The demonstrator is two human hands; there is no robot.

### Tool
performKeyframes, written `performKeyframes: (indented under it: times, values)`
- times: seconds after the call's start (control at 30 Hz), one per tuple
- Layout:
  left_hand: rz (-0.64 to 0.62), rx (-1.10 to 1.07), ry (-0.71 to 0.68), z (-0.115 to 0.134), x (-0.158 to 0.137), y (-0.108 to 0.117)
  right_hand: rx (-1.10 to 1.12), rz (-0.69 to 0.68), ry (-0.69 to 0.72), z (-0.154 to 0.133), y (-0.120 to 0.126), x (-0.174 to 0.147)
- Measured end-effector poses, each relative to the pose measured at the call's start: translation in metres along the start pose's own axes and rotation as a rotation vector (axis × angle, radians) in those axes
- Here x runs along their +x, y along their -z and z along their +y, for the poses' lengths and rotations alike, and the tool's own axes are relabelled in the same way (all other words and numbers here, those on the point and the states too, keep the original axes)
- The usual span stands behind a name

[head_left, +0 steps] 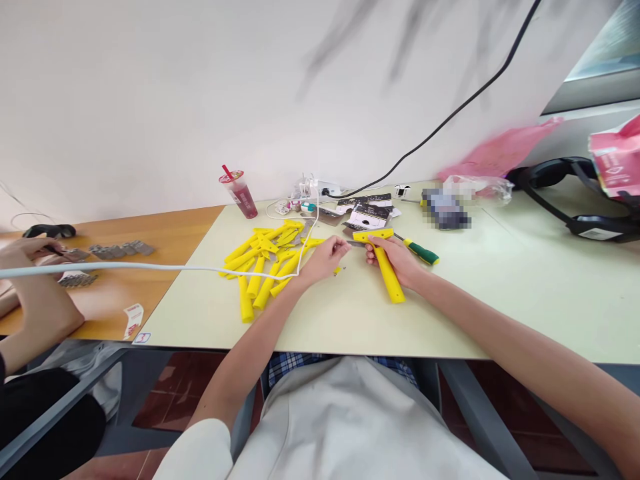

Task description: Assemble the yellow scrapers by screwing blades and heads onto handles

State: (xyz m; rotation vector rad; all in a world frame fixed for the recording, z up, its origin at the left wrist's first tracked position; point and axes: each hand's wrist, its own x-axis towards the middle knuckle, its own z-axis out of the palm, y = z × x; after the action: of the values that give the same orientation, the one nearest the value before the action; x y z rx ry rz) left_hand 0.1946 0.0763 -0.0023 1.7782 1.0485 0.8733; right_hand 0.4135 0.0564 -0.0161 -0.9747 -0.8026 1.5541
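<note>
My right hand [399, 259] is wrapped round a yellow scraper handle [387, 270], its wide head pointing away from me and its round end towards me. Close by on the left, the fingertips of my left hand [325, 260] are pinched together; what they hold, if anything, is too small to make out. A thin grey metal piece [356, 243] shows between the two hands. Beside my left hand lies a pile of yellow scraper handles [257, 267] with some flat grey pieces. A screwdriver [423, 252] with a green and yellow grip lies just beyond my right hand.
A cup of red drink [243, 197] stands near the wall. Behind my hands are a power strip [327, 190] and black cards [370, 213]. A white cable [175, 267] crosses in front. At left, another person's hand [30, 252] works near grey metal pieces [123, 250].
</note>
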Motion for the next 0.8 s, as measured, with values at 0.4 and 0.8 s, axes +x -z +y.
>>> performKeyframes:
  times: [0.4, 0.8]
  values:
    - [-0.005, -1.048, 0.355, 0.016, 0.003, 0.018, -0.003, 0.012, -0.001, -0.001, 0.0, -0.001]
    - [-0.187, 0.198, 0.036, 0.002, -0.008, 0.035, -0.027, -0.027, 0.014, 0.0, 0.001, 0.0]
